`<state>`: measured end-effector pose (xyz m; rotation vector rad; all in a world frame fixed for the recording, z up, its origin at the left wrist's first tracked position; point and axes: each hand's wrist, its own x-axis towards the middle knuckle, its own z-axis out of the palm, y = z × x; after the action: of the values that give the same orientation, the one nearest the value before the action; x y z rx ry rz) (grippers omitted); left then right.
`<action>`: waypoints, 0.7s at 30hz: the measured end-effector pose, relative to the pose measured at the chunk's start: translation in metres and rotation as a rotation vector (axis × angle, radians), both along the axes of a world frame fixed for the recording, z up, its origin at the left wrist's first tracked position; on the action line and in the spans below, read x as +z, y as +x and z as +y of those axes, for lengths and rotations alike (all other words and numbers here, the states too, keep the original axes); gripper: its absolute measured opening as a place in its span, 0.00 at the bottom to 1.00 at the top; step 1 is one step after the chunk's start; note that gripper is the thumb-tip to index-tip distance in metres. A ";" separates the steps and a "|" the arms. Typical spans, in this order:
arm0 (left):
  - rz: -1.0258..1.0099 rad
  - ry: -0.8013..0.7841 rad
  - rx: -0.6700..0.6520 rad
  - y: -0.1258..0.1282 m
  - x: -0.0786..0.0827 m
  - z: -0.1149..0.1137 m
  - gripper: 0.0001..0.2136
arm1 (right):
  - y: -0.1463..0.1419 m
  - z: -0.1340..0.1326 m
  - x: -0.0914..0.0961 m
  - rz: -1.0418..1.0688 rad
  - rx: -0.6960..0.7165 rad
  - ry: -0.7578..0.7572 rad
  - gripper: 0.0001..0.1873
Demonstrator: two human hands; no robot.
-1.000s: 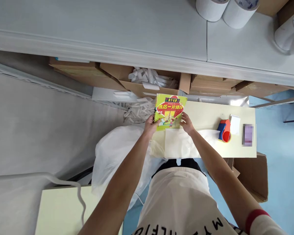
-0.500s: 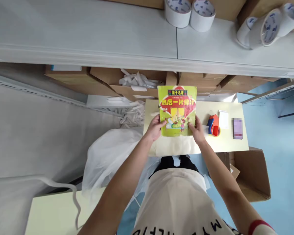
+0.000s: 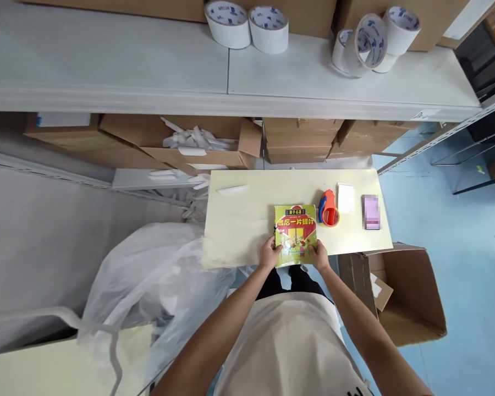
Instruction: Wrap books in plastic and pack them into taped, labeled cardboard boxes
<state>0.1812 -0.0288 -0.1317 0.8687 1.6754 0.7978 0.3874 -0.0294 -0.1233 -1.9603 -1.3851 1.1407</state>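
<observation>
A thin picture book [image 3: 296,234] with a green, red and yellow cover is held upright to my view, over the near edge of the cream table [image 3: 239,220]. My left hand [image 3: 269,253] grips its lower left edge, thumb on the cover. On the lower right edge, my right hand [image 3: 319,256] closes in the same way; the fingers behind the book are hidden. Right of the book lies a red and blue tape dispenser [image 3: 328,209]. Beyond that are a white card-like item [image 3: 345,198] and a purple box [image 3: 371,212], partly blurred.
A white strip [image 3: 232,189] lies on the table's far left. Tape rolls [image 3: 268,28] stand on the grey shelf [image 3: 148,77] above. Below it, a carton [image 3: 214,157] holds white strips. An open cardboard box [image 3: 412,291] sits at right, translucent plastic sheeting [image 3: 148,275] at left.
Both hands have lowered the book toward me, from above the table's middle to its near edge. The view has shifted to the right, and the white strip shows more fully.
</observation>
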 end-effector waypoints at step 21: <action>0.573 0.085 -0.211 0.013 -0.016 -0.003 0.29 | 0.017 0.041 -0.011 -0.089 0.162 0.041 0.19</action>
<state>0.1941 -0.0314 -0.1477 1.4032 2.0019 0.4998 0.4043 0.0120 -0.1341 -1.9197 -1.6261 1.0977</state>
